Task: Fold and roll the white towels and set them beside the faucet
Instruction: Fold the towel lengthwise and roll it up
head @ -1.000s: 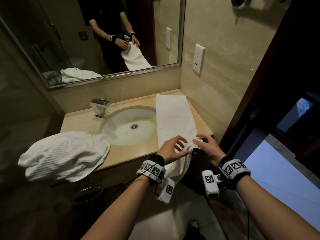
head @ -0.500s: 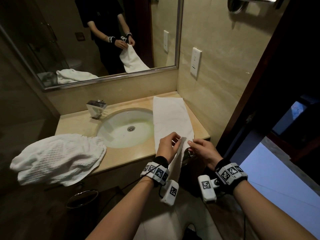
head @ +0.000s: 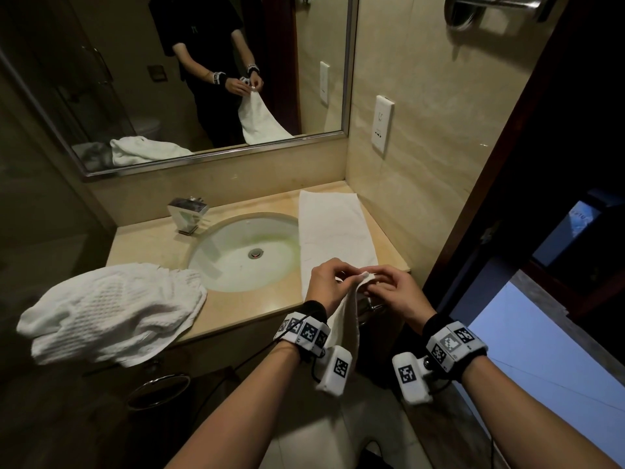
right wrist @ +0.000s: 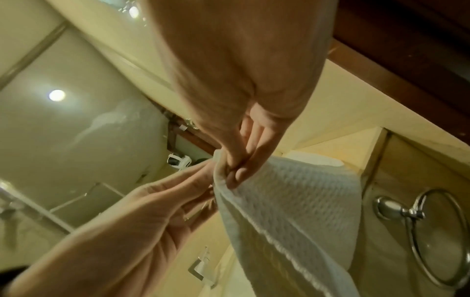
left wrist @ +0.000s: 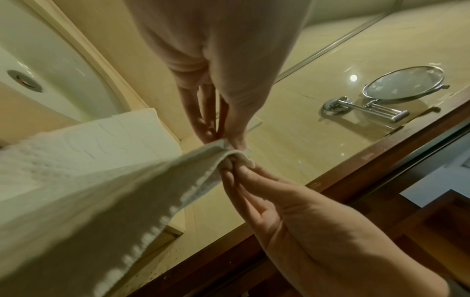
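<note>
A long folded white towel [head: 333, 228] lies on the counter to the right of the sink, its near end hanging off the front edge. My left hand [head: 341, 275] and right hand [head: 372, 282] meet above that edge and both pinch the lifted near end together. In the left wrist view my left fingertips [left wrist: 221, 136] clamp the towel's hem [left wrist: 101, 170]. The right wrist view has my right fingertips [right wrist: 236, 170] pinching the waffle-weave cloth [right wrist: 292, 191]. A second white towel [head: 111, 313] lies crumpled on the counter's left end. The chrome faucet [head: 187, 213] stands at the back left of the basin.
The sink basin [head: 243, 252] fills the middle of the beige counter [head: 148, 242]. A mirror runs along the back wall, and a wall outlet [head: 382, 125] is on the right wall. A towel ring [head: 159, 390] hangs below the counter. A dark doorway opens on the right.
My hands have come closer together and risen, gathering the towel's near end from flat at the counter edge into a pinched fold held between them.
</note>
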Action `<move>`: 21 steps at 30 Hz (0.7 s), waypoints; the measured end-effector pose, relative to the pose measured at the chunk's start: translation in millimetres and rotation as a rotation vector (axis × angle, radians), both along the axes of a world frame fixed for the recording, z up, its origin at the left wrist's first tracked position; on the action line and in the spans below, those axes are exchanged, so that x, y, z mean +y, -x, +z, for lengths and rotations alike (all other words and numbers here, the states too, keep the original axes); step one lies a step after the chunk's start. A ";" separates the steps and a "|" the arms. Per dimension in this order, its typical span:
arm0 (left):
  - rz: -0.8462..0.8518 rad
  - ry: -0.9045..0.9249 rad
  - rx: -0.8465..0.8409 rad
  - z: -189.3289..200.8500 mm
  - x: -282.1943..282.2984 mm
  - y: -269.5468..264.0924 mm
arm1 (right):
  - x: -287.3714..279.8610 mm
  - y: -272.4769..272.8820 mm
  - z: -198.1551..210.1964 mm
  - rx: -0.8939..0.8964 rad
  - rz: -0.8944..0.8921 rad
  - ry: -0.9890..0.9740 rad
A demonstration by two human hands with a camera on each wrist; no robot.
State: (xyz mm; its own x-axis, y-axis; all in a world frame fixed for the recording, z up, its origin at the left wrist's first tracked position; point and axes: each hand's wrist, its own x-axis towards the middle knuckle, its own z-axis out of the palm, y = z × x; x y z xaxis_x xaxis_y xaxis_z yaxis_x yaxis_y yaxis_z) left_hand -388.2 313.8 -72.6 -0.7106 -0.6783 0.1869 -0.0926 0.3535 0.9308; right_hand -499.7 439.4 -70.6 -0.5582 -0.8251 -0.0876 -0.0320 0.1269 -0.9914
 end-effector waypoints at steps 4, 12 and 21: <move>-0.034 -0.026 -0.033 1.2 -1.2 -1.4 | -5.8 2.4 -2.1 0.122 -0.095 -0.004; 0.002 -0.074 -0.021 4.8 -0.4 4.3 | -7.4 -3.5 -0.1 0.411 -0.272 0.000; -0.005 -0.046 -0.023 5.3 -2.8 5.9 | -6.0 6.2 3.0 0.643 -0.273 0.033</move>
